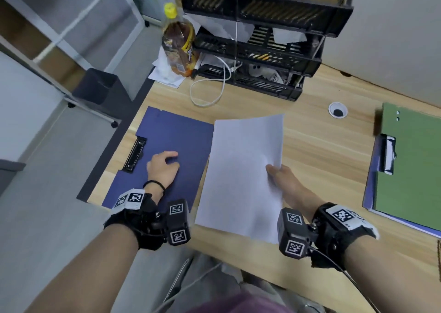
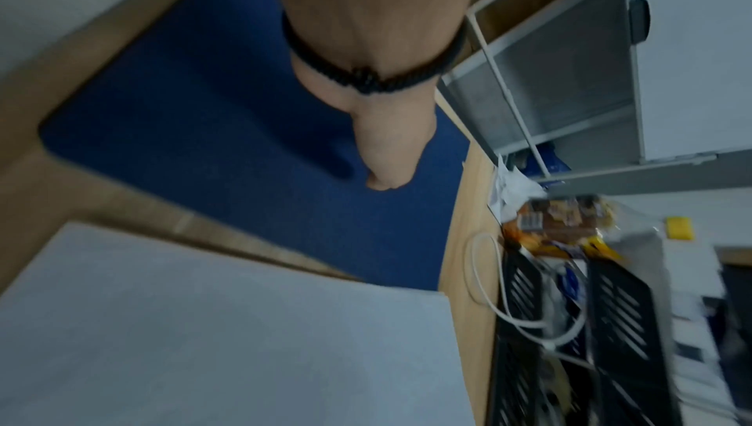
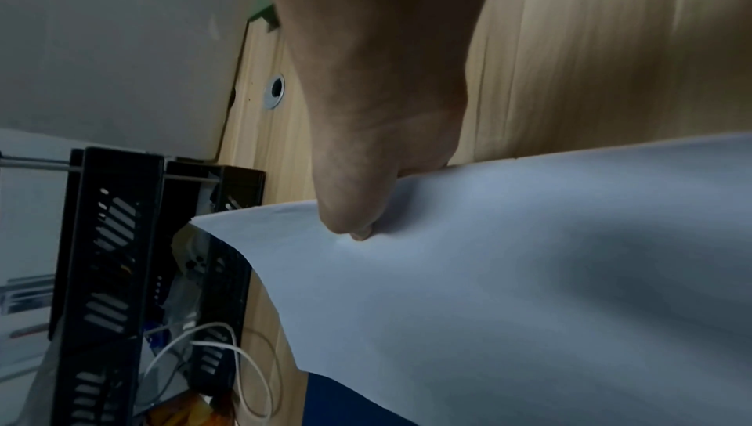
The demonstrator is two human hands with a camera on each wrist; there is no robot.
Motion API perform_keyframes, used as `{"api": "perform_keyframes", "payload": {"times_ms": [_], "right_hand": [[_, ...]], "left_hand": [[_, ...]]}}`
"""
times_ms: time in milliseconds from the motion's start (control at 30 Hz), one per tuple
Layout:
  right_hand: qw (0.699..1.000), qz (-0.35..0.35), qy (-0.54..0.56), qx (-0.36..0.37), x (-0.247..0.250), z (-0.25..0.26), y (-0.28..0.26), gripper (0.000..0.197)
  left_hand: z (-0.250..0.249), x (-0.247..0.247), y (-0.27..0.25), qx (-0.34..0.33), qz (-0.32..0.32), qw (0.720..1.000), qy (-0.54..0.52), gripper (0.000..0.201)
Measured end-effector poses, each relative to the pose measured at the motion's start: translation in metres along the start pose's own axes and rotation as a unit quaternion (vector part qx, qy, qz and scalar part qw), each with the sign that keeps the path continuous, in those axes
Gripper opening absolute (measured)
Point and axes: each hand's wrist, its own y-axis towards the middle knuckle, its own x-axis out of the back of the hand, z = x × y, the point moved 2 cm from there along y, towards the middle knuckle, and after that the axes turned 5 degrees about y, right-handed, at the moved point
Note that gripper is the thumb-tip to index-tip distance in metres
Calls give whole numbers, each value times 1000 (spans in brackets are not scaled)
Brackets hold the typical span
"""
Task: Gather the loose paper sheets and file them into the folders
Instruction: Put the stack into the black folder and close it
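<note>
1 corner pinch by the right hand (image 1: 284, 179) holds the paper sheets (image 1: 243, 169) above the desk (image 1: 322, 141) while the left hand (image 1: 162, 167), fingers loosely curled and empty, rests on the blue folder (image 1: 171, 133); the limp sheets may sag, fan apart or crease.

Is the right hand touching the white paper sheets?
Touching. The right wrist view shows the right hand pinching the edge of the white paper sheets, thumb on top.
</note>
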Motion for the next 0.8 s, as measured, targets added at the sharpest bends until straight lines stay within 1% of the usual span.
{"api": "perform_keyframes", "payload": {"times_ms": [67,133,200,267,333,467,600,700,800], "right_hand": [[1000,7,-7,-15,-9,-1,5,25],[1000,10,-16,-25,-14,-1,8,25],[999,11,-19,-34,-17,0,13,23],[999,10,-10,-40,-18,0,16,22],[999,8,2,-43,-17,1,19,22],[998,-6,36,-48,-8,2,21,24],[995,-27,85,-49,10,2,19,23],[991,-54,113,-48,29,-4,14,22],[986,-88,134,-52,49,-16,10,22]], "left_hand": [[19,7,11,25,5,998,60,43],[28,9,16,38,23,996,78,56],[30,7,18,30,47,994,93,64],[24,6,18,15,60,992,113,67],[14,5,19,-2,70,991,114,64],[-10,-7,21,-25,90,990,107,45],[-41,-27,20,-52,122,988,83,35],[-62,-41,14,-57,155,984,73,34],[-82,-54,7,-58,177,982,39,36]]}}
